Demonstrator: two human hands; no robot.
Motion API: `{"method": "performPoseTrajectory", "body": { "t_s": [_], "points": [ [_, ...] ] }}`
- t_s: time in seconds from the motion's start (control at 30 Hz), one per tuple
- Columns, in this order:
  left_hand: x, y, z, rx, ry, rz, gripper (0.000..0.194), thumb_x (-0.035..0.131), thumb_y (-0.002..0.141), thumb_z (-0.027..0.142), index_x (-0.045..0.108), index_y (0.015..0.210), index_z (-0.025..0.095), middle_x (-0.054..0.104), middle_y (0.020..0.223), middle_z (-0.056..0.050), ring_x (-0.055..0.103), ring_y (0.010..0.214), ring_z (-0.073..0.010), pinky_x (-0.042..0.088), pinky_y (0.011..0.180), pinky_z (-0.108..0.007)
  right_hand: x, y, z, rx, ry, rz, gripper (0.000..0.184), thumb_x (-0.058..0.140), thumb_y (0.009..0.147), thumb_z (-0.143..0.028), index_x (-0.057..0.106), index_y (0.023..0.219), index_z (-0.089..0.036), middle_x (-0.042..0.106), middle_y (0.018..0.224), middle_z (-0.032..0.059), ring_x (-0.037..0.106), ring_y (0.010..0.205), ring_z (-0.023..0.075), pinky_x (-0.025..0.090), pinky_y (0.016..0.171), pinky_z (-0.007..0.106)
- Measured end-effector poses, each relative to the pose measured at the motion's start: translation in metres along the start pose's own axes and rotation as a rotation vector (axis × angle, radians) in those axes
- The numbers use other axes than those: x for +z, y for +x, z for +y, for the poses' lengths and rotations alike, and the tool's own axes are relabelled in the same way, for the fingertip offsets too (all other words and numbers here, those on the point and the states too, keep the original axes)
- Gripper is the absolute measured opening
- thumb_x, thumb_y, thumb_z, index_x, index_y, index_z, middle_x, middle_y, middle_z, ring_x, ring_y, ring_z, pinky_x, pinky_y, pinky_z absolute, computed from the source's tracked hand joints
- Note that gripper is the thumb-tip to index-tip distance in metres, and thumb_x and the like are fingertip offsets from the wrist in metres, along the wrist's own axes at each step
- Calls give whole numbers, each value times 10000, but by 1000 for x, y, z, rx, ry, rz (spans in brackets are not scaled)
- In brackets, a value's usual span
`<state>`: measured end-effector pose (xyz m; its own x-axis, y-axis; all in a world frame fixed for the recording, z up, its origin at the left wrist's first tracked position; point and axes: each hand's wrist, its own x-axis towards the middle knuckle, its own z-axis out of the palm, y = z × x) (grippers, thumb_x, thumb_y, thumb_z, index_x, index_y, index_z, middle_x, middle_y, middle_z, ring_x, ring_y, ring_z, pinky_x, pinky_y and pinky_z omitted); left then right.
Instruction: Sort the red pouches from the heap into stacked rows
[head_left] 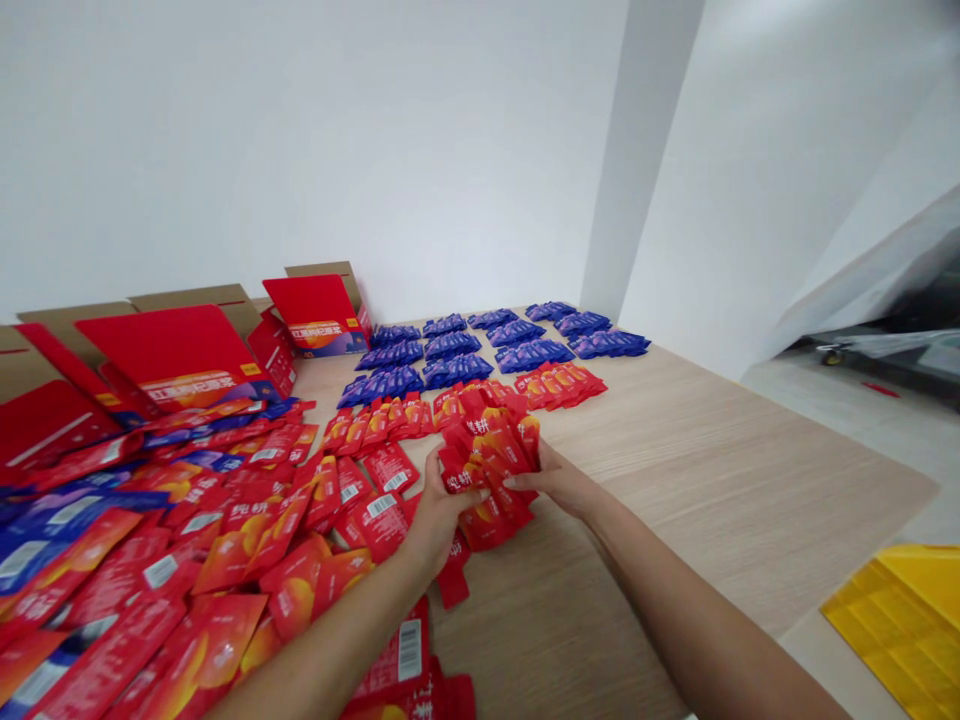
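Note:
A bunch of red-and-orange spouted pouches (491, 465) is held up between both hands, just above the wooden table (720, 470). My left hand (441, 505) is closed on the bunch's left side, its thumb across the front. From the right, my right hand (551, 482) grips the same bunch, thumb also in front. Behind it lie overlapping rows of red pouches (559, 385), and farther back several rows of blue pouches (454, 370). Beside my left arm spreads a loose heap of red pouches (255, 520) with some blue pouches (45, 535) mixed in.
Open red cartons (187, 350) stand at the back left, and another red carton (319, 315) is beside the blue rows. The white wall (420, 150) borders the table's back. A yellow object (907, 620) sits at the lower right, past the table edge.

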<state>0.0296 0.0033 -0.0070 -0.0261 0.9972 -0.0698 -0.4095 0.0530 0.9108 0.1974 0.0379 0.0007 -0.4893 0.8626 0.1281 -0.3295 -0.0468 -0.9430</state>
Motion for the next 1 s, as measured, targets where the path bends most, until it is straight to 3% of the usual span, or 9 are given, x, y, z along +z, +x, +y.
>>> {"method": "performPoseTrajectory", "body": {
  "t_s": [0.1,0.17,0.33,0.47,0.57,0.8,0.9,1.0],
  "points": [
    [-1,9,5,190,125,-50,885,754,543,88,354,1302,304,577,1247,-40,560,1140,-235,466,949,-348,-2,-1,-5,-37,-112,-24,545,752,638,-211,560,1148,-225,671,1102,29,570,1132,238,395,1015,438],
    [-5,18,4,252,224,-97,839,742,533,73,408,1277,269,555,1280,-45,510,1200,-238,428,991,-333,-7,0,-3,-61,-200,-46,556,758,637,-214,548,1152,-221,653,1133,37,555,1148,236,374,1031,436],
    [-13,32,-10,170,246,-91,767,717,449,11,514,1160,212,626,1172,-47,533,1156,-283,432,981,-352,-19,8,16,-77,-307,-135,779,790,571,-150,412,1248,-225,567,1242,67,528,1172,232,384,1019,417],
    [-11,35,-18,44,206,-78,686,649,416,-37,573,1055,201,697,968,0,621,955,-269,518,771,-320,-20,13,28,-98,-367,-118,821,779,581,-143,349,1274,-233,531,1266,78,516,1178,233,379,1017,419],
    [-7,40,-19,18,188,-81,592,612,401,-24,600,962,165,704,849,-5,631,826,-236,499,651,-283,-22,16,34,-137,-370,-45,813,784,528,-123,394,1233,-234,561,1208,52,530,1141,242,375,1014,430],
    [-4,54,-24,53,137,-101,653,639,368,-22,584,991,164,690,902,-8,601,891,-225,462,791,-303,-28,25,40,-180,-213,142,627,670,510,-70,505,1089,-245,625,1077,24,556,1072,270,411,959,430],
    [-6,53,-26,107,147,-92,682,656,374,-18,566,1020,179,681,912,8,602,907,-218,453,827,-304,-29,26,41,-197,-229,161,642,666,503,-51,495,1091,-244,618,1084,32,567,1048,265,407,962,429],
    [-11,54,-27,87,137,-133,630,659,389,-11,572,985,172,691,875,3,627,858,-216,471,792,-314,-32,25,43,-205,-234,125,769,707,496,-72,431,1194,-242,573,1187,54,539,1112,271,387,991,445]
  ]
}}
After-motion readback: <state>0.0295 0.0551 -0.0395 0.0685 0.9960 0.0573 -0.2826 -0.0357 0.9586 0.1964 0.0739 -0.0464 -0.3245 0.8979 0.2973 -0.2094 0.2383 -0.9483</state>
